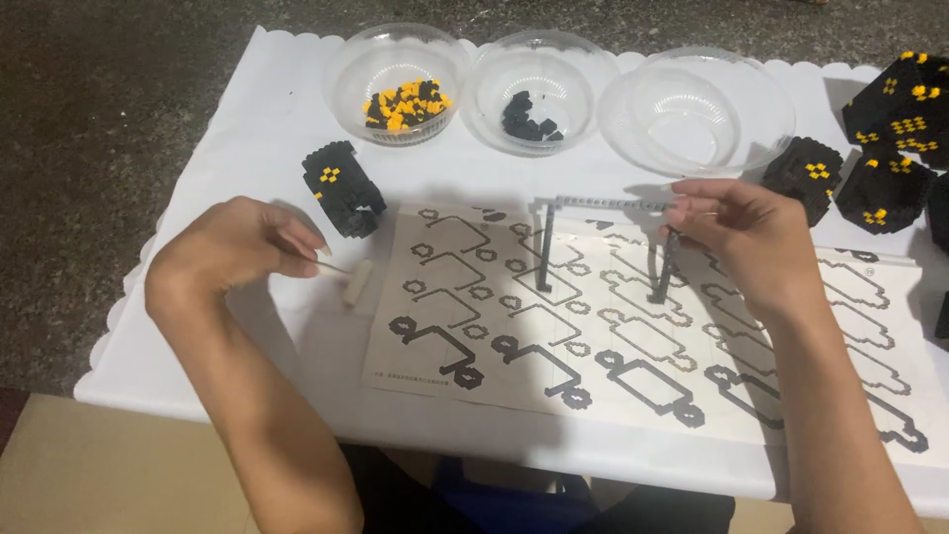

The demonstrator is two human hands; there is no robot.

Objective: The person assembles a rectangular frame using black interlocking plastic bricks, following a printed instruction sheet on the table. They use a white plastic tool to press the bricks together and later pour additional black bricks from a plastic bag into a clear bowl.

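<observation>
My right hand [736, 232] pinches the right end of a thin dark frame of tiny bricks [593, 232], a top bar with two legs standing on the printed instruction sheet [633, 336]. My left hand [232, 247] hovers at the left with fingers curled around a thin pale stick whose tip points at a small white tool [358, 282] lying on the cloth. A black and yellow brick block [341, 188] sits just beyond the left hand.
Three clear bowls stand at the back: one with yellow and black bricks [400, 104], one with black bricks [529, 114], one bare [697, 109]. Several black and yellow brick blocks [875, 148] crowd the right edge. A white cloth [247, 356] covers the table.
</observation>
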